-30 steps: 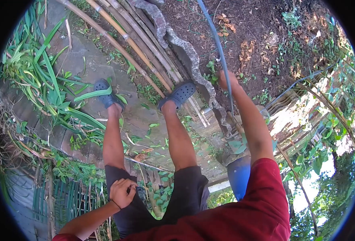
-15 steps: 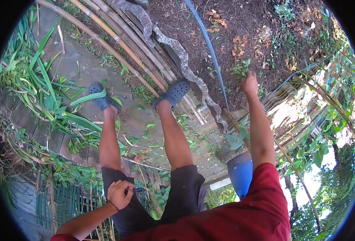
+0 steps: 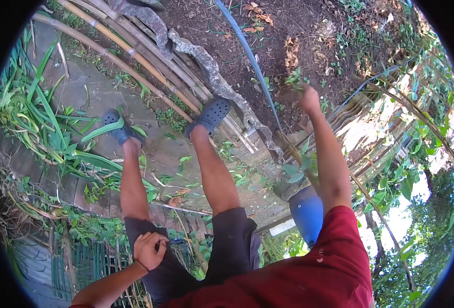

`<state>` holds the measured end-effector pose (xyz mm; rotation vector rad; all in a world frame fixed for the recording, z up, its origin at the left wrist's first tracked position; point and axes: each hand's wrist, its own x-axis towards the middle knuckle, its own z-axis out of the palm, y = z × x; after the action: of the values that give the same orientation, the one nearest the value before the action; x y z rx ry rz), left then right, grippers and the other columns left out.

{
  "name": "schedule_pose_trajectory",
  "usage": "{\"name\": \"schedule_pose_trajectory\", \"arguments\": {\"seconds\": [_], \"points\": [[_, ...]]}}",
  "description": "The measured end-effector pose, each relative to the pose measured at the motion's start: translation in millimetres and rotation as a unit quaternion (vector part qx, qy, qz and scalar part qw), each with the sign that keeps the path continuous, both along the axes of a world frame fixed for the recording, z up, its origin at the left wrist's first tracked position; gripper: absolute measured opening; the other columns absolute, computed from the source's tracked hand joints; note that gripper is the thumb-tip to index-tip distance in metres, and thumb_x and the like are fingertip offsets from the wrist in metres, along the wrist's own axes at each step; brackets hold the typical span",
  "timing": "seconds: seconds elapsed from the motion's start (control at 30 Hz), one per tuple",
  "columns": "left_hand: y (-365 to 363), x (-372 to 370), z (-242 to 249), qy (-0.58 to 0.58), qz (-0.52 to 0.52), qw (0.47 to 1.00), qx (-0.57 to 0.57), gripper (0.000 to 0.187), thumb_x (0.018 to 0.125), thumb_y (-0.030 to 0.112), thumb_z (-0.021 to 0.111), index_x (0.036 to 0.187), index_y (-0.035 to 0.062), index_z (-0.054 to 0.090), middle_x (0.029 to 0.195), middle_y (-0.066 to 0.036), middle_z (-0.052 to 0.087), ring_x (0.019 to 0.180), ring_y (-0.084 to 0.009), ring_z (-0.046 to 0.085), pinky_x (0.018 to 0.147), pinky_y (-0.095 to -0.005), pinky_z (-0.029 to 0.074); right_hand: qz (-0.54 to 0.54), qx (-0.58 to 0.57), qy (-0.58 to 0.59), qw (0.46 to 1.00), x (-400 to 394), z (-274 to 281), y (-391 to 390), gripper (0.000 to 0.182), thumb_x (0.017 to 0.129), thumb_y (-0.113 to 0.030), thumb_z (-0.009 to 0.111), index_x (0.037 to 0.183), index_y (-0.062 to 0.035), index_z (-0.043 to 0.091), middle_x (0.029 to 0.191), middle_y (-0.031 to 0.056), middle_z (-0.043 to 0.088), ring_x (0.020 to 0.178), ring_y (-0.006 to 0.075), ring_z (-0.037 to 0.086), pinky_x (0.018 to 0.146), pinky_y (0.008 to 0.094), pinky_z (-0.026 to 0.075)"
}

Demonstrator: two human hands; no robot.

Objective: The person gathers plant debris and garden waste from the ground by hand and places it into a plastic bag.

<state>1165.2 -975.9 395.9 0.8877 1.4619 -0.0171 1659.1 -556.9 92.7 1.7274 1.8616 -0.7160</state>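
My right hand reaches out over the dark soil bed, closed round a small bunch of green weeds. The leaves stick out past my fingers toward the upper left; the hand and bunch are slightly blurred. My left hand rests on the left leg of my dark shorts, near the knee. Its fingers are curled in a loose fist, and nothing shows in them.
A wavy concrete edging borders the bed, with bamboo poles alongside. A blue strip crosses the soil. Cut long leaves lie beside my left clog. Near my right elbow stands a blue container.
My right hand has moved a little left and up with the weeds still in it. The whole view has shifted slightly. My left hand stays on my leg.
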Motion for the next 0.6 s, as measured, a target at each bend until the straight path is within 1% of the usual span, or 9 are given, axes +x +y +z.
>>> {"name": "schedule_pose_trajectory", "arguments": {"seconds": [0.03,0.13,0.17,0.23,0.27,0.33,0.47,0.53,0.6], "points": [[1.6,-0.9,0.7,-0.001,-0.002,1.000,-0.003,0.007,0.079,0.007,0.064,0.079,0.0136,0.067,0.071,-0.002,0.062,0.066,-0.0229,0.057,0.063,-0.0377,0.039,0.006,0.032,-0.028,0.999,10.7,4.4,5.6,0.034,0.087,-0.022,0.069,0.117,-0.0072,0.065,0.105,0.0251,0.069,0.100,0.0438,0.065,0.087,0.0508,0.052],[1.9,-0.3,-1.6,-0.004,-0.006,1.000,-0.009,0.007,0.079,0.007,0.064,0.079,0.0136,0.067,0.071,-0.002,0.061,0.066,-0.0230,0.057,0.063,-0.0375,0.039,0.034,0.036,-0.146,0.988,37.2,11.9,19.5,0.029,0.088,-0.019,0.061,0.115,-0.0079,0.062,0.110,0.0242,0.068,0.102,0.0432,0.065,0.088,0.0507,0.053],[1.0,-0.2,-1.2,-0.005,-0.009,1.000,-0.013,0.007,0.079,0.007,0.064,0.079,0.0136,0.067,0.070,-0.002,0.061,0.066,-0.0230,0.057,0.063,-0.0374,0.039,0.034,0.033,-0.146,0.988,41.5,15.2,21.7,0.029,0.088,-0.019,0.061,0.115,-0.0079,0.062,0.110,0.0242,0.068,0.102,0.0432,0.065,0.088,0.0507,0.053],[4.4,0.6,-2.2,-0.006,-0.010,1.000,-0.010,0.007,0.079,0.007,0.064,0.079,0.0136,0.067,0.070,-0.002,0.061,0.066,-0.0231,0.057,0.063,-0.0374,0.039,0.012,0.007,-0.221,0.975,50.1,18.4,27.4,0.028,0.088,-0.017,0.058,0.114,-0.0084,0.062,0.113,0.0236,0.068,0.105,0.0431,0.065,0.089,0.0501,0.053],[5.6,-0.1,-1.9,-0.009,-0.012,1.000,-0.005,0.007,0.079,0.007,0.064,0.079,0.0136,0.067,0.070,-0.002,0.061,0.066,-0.0233,0.056,0.063,-0.0374,0.039,0.008,0.036,-0.171,0.985,62.6,14.0,25.8,0.027,0.090,-0.023,0.056,0.112,-0.0086,0.063,0.104,0.0258,0.068,0.101,0.0458,0.065,0.086,0.0529,0.051],[5.9,0.5,-2.2,-0.010,-0.013,1.000,-0.009,0.007,0.079,0.007,0.063,0.079,0.0135,0.066,0.070,-0.001,0.061,0.066,-0.0234,0.056,0.063,-0.0376,0.039,0.014,0.006,-0.172,0.985,83.7,7.4,26.0,0.027,0.090,-0.024,0.057,0.111,-0.0088,0.063,0.103,0.0259,0.068,0.101,0.0453,0.064,0.086,0.0531,0.051],[6.4,-1.9,-2.9,-0.014,-0.027,0.999,-0.011,0.006,0.079,0.008,0.063,0.078,0.0133,0.065,0.071,-0.001,0.061,0.067,-0.0233,0.056,0.063,-0.0379,0.039,0.017,0.008,-0.167,0.986,89.4,2.5,21.1,0.029,0.090,-0.027,0.060,0.110,-0.0072,0.063,0.100,0.0264,0.068,0.099,0.0456,0.064,0.086,0.0518,0.051],[9.3,-1.3,-2.1,-0.010,-0.021,1.000,-0.010,0.006,0.079,0.008,0.063,0.079,0.0133,0.065,0.071,-0.001,0.062,0.067,-0.0233,0.057,0.063,-0.0379,0.039,-0.010,-0.021,-0.031,0.999,65.9,0.2,19.2,0.037,0.088,-0.033,0.069,0.112,-0.0064,0.062,0.109,0.0231,0.069,0.103,0.0443,0.064,0.090,0.0480,0.052],[11.0,-0.6,-0.5,-0.009,-0.015,1.000,-0.010,0.006,0.079,0.008,0.063,0.079,0.0133,0.065,0.072,-0.001,0.062,0.068,-0.0233,0.057,0.064,-0.0378,0.039,0.003,-0.004,-0.008,1.000,32.6,-2.1,10.6,0.041,0.089,-0.038,0.069,0.111,-0.0039,0.062,0.106,0.0226,0.069,0.102,0.0438,0.065,0.090,0.0477,0.052]]}}
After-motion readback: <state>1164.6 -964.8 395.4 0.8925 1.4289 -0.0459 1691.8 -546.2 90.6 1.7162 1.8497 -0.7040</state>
